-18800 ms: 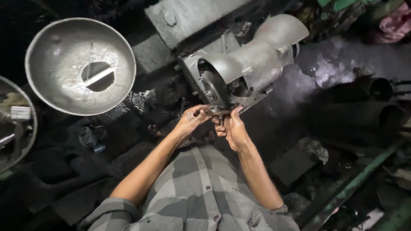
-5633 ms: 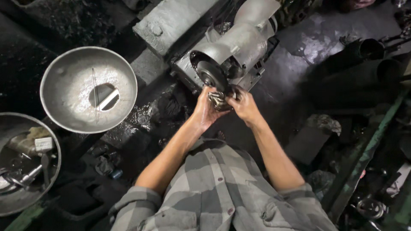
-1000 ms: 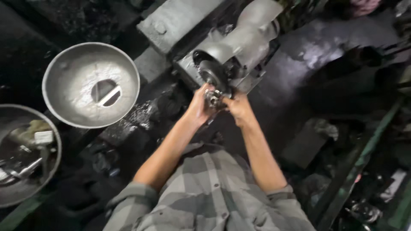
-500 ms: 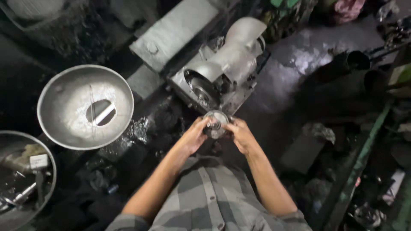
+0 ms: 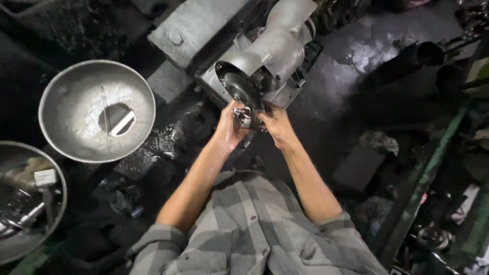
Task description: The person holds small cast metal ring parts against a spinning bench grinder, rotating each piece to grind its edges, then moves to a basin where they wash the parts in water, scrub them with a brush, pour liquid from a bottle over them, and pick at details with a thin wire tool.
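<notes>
At the front of the grey grinding machine (image 5: 275,56), just below its dark wheel (image 5: 238,90), I see both hands meeting on a small shiny metal piece (image 5: 244,115). The left hand (image 5: 228,128) grasps the piece from its left side, fingers curled round it; the right hand (image 5: 273,125) grasps it from the right, thumb up near the wheel. The piece sits between the two hands, touching or just beside the wheel's lower edge; I cannot tell which. Well apart, to the left, I note a large metal bowl (image 5: 66,132) with a hole at its centre, and a second dish (image 5: 15,244) holding odd tools at the frame edge.
</notes>
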Motion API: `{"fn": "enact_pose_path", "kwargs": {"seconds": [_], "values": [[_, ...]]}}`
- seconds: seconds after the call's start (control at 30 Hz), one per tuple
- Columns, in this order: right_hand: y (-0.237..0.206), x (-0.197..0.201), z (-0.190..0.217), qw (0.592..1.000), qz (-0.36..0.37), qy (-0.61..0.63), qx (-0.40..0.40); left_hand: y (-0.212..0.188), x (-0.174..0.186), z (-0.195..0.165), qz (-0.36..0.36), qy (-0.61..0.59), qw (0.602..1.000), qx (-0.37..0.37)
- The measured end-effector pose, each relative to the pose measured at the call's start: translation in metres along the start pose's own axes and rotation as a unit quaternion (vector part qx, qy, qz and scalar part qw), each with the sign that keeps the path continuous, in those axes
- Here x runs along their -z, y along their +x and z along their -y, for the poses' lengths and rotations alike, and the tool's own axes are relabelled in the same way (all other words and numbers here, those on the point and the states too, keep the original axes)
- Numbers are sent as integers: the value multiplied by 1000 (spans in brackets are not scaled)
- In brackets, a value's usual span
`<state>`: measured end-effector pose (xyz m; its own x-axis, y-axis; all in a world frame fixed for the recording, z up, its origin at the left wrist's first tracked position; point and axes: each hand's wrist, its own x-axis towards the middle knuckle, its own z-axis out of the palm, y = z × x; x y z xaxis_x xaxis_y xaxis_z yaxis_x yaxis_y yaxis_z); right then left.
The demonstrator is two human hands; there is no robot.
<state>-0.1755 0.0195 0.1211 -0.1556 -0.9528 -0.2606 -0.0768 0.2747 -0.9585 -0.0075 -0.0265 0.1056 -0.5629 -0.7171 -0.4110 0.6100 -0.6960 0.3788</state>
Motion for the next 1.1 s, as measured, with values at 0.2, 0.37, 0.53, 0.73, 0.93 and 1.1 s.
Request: {"fn": "enact_pose_path", "kwargs": {"seconds": [0.2, 0.37, 0.53, 0.73, 0.93, 1.1], "values": [[7, 1, -6, 1000, 0, 11, -18, 0, 1, 4, 3, -71, 996, 44], [6, 5, -6, 999, 18, -8, 50, 1, 3, 2, -8, -20, 999, 48], [5, -1, 0, 999, 2, 11, -35, 6, 12, 1, -42, 10, 998, 43], [11, -3, -12, 1000, -3, 6, -1, 10, 22, 7, -75, 69, 995, 19], [-10, 1, -20, 998, 15, 56, -26, -4, 20, -1, -11, 174, 985, 14], [-23, 3, -12, 990, -56, 102, -79, -22, 1, 4, -68, 141, 987, 38]]}}
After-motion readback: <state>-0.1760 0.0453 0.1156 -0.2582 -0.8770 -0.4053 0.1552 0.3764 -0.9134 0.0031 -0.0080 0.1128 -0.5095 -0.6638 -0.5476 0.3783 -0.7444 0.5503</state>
